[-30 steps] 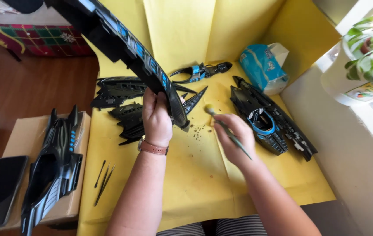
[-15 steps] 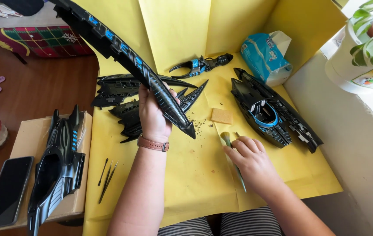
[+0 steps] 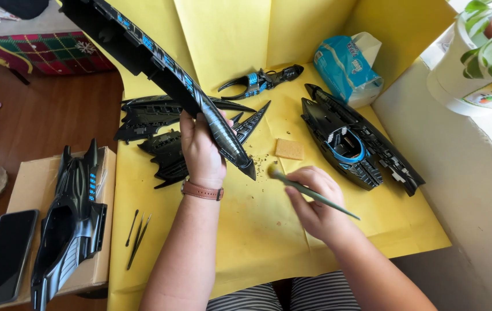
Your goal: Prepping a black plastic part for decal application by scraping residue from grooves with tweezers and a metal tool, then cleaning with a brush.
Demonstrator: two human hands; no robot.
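Note:
My left hand grips a long black toy-vehicle body part with blue accents, held tilted above the yellow paper, its pointed tip near the centre. My right hand holds a thin green brush, bristle end pointing up-left toward that tip. A small tan sponge lies just beyond the brush. Dark crumbs dot the paper under the tip.
Other black parts lie about: wing pieces, a claw-like piece, a hull section at right, another shell on a cardboard box with a phone. Tweezers, a blue tissue pack, a potted plant.
My right hand has lifted off the paper and swung the brush's bristle end up toward the part's tip. The left hand keeps the long part raised, nearly unchanged.

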